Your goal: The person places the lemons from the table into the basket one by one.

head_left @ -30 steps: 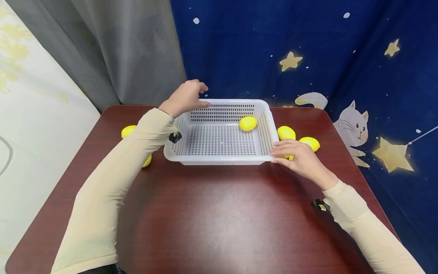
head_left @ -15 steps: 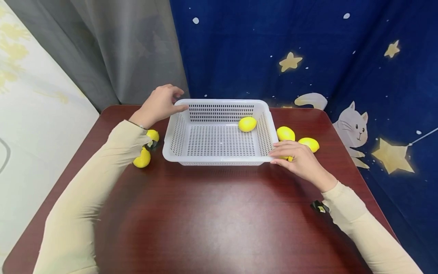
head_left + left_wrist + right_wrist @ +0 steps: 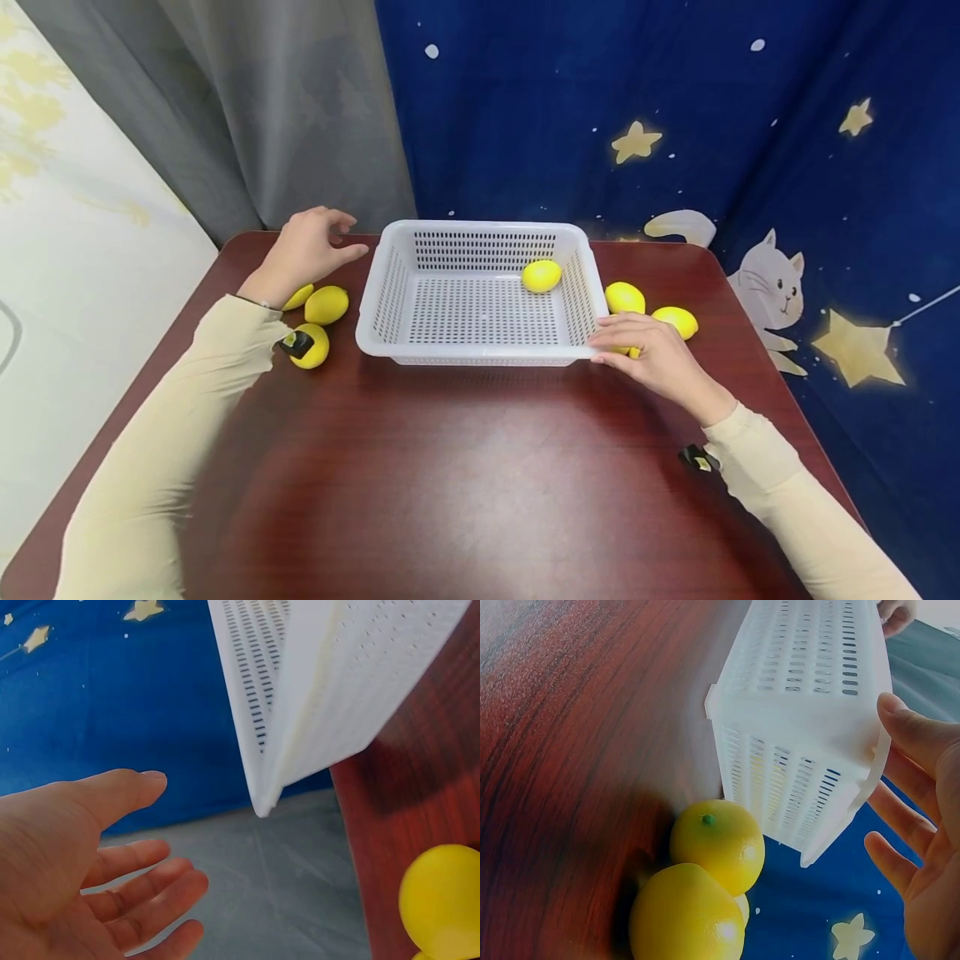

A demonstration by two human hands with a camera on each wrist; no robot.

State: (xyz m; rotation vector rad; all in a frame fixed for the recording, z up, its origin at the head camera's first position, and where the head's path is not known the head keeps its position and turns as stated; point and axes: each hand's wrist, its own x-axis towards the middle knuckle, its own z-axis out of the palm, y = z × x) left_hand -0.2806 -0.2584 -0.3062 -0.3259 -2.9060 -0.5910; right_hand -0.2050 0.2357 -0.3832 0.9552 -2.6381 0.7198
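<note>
A white perforated plastic basket (image 3: 480, 350) stands at the far middle of the table, holding one lemon (image 3: 542, 276) near its right wall. My right hand (image 3: 651, 346) grips the basket's front right corner, the thumb (image 3: 907, 724) on the rim in the right wrist view. My left hand (image 3: 306, 250) hovers left of the basket, fingers relaxed and nothing between them; in the left wrist view it is apart from the basket wall (image 3: 352, 690). Below it lie a lemon (image 3: 326, 305), another lemon (image 3: 312, 354) partly behind the wrist camera, and a third mostly hidden by the wrist.
Right of the basket lie a lemon (image 3: 625, 297), another lemon (image 3: 676, 322) and a further one partly covered by my right hand. The dark red table (image 3: 465, 467) ends at the back before a blue star-patterned curtain (image 3: 517, 125) and a grey curtain (image 3: 315, 125).
My left hand has moved left, from over the basket's back left corner to above the left lemons, uncovering more of them. My right hand and the basket have stayed put.
</note>
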